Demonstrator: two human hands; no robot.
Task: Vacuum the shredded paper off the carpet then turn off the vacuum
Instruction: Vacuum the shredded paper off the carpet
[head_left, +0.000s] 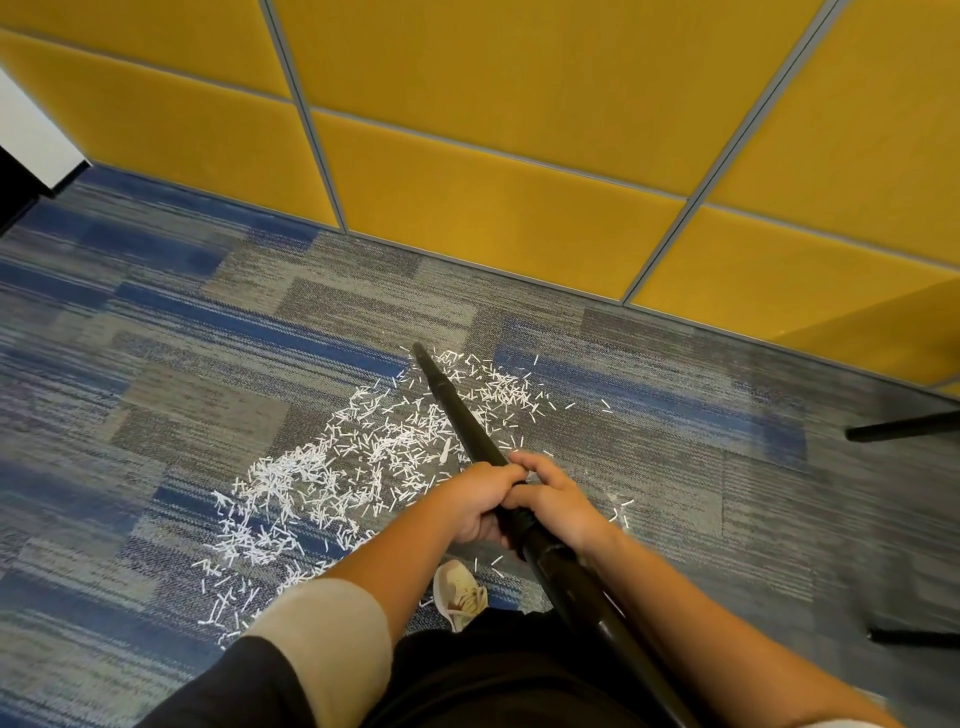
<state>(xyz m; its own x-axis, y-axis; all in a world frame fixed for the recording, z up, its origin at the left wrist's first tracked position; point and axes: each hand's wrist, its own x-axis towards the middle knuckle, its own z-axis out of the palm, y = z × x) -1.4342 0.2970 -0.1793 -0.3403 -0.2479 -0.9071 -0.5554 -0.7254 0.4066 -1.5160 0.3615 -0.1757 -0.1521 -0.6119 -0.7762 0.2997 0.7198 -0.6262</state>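
Nearest to me, my left arm comes in from the lower left in a dark sleeve with a pale cuff (332, 639). My right arm comes in bare from the lower right. Between them my pale shoe (460, 592) stands on the carpet (156, 364), which is striped in grey and blue.

Both hands are clamped on the black vacuum wand (460, 410). My left hand (480, 501) wraps it from the left side, fingers curled round the tube. My right hand (558, 501) grips it from the right at about the same height, and its fingers touch those of the left. The wand runs from beside my right hip, through both hands, and slants away to the far left.

The shredded paper (337, 467) lies on the carpet just beyond and to the left of my hands. It is a wide scatter of short white strips, thickest at the left of the wand, with a thinner patch on its right and a few stray bits near my right wrist. The wand's tip (418, 348) sits at the far edge of the scatter.

At the right, two black furniture legs (904, 428) stand on the carpet, well apart from the paper. Farthest off, yellow padded wall panels (467, 156) with grey seams meet the floor.
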